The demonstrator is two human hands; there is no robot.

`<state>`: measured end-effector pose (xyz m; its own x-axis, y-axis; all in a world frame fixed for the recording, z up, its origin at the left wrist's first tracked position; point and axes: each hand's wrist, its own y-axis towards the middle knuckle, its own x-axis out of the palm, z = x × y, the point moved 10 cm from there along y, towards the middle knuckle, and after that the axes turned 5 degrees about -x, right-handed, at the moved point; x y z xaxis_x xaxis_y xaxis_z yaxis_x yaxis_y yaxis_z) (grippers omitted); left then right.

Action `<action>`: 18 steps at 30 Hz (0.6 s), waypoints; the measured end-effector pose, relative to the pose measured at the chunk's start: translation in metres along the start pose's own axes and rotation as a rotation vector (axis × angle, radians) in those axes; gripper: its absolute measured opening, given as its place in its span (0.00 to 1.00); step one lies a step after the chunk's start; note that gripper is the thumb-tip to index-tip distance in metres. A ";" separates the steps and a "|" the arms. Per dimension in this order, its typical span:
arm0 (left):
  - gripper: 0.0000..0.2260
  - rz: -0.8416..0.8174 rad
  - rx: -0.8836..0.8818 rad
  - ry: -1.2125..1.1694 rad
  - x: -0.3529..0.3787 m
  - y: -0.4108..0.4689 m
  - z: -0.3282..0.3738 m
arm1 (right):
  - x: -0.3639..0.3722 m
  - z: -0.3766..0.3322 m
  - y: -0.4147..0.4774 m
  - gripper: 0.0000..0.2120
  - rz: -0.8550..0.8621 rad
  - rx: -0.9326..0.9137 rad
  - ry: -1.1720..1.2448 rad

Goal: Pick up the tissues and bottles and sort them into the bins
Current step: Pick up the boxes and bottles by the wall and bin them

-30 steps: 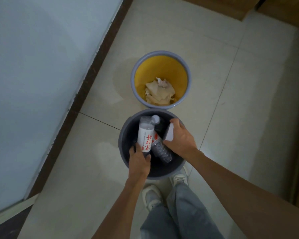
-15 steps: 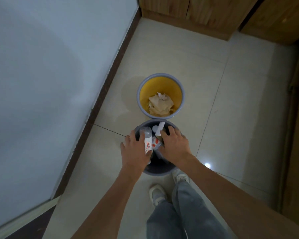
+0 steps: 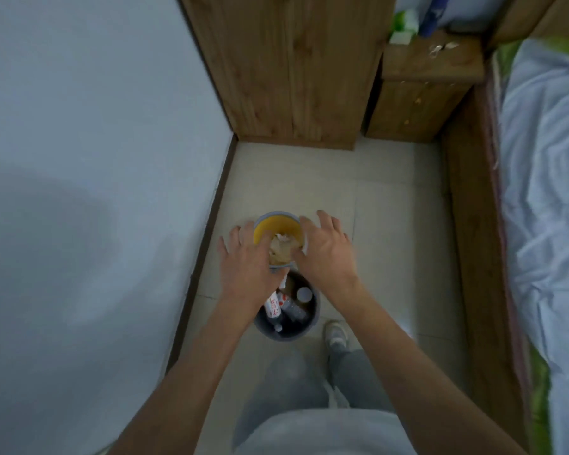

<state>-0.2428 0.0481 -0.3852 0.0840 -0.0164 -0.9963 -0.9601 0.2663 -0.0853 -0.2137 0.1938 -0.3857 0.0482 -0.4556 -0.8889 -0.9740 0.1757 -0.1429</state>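
Both the left hand [image 3: 247, 261] and right hand [image 3: 326, 254], now spread and empty, have released the clear plastic bottles [image 3: 273, 305] into the dark grey round bin [image 3: 314, 318]. Sorting looks finished

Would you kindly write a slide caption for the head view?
Open left hand and right hand hover over the yellow bin of tissues; bottles lie in the grey bin.
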 end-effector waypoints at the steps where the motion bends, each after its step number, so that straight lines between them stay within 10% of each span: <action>1: 0.35 0.031 0.019 -0.034 -0.024 -0.002 0.010 | -0.027 0.000 -0.012 0.28 0.038 0.032 0.014; 10: 0.43 0.021 0.151 -0.394 -0.124 -0.026 0.100 | -0.165 0.057 -0.155 0.33 0.372 0.473 0.075; 18: 0.43 -0.021 0.617 -0.455 -0.153 -0.131 0.223 | -0.193 0.105 -0.347 0.33 0.605 0.907 0.114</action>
<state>-0.0701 0.2309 -0.2197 0.3308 0.3356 -0.8820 -0.6455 0.7623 0.0480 0.1383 0.3123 -0.2104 -0.4489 -0.1475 -0.8813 -0.3028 0.9530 -0.0053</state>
